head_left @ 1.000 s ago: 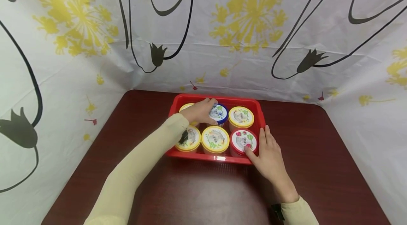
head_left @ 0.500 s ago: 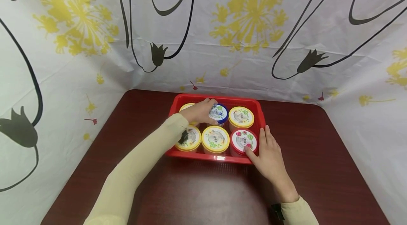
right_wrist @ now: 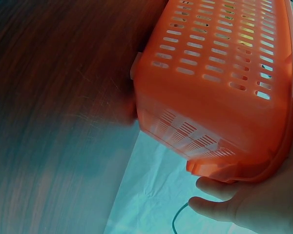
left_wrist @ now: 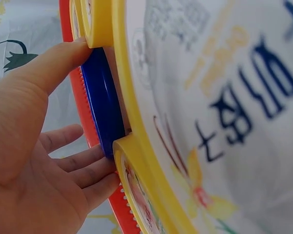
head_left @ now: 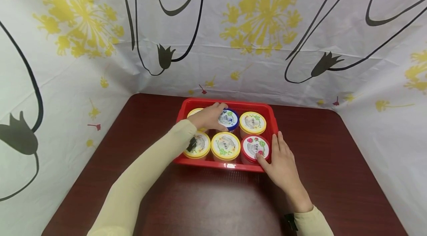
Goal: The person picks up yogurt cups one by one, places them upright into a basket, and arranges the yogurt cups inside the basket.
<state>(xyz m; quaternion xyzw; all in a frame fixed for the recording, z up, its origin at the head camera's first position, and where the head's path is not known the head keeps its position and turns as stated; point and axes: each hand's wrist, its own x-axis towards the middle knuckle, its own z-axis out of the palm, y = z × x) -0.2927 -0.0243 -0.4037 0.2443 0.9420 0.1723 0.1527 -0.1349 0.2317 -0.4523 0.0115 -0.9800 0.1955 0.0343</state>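
My left hand (head_left: pixel 208 117) spans a tub with a blue lid (head_left: pixel 230 119) in the back row of a red plastic basket (head_left: pixel 230 166). In the left wrist view, the thumb is at one side of the blue lid (left_wrist: pixel 102 95) and fingertips touch the other side. My right hand (head_left: pixel 283 163) rests at the basket's right edge, fingers stretched along the outside. Its thumb lies over the edge of a tub with a red lid (head_left: pixel 254 145). In the right wrist view, fingertips are beside the basket's rim; the rest of the hand is partly cut off.
Several yellow-lidded tubs, among them a front-middle tub (head_left: pixel 225 146) and a back-right tub (head_left: pixel 253 122), stand close together in the basket. The basket sits toward the back of a dark red-brown table (head_left: pixel 213 202). Behind hangs a white flowered cloth (head_left: pixel 200 32).
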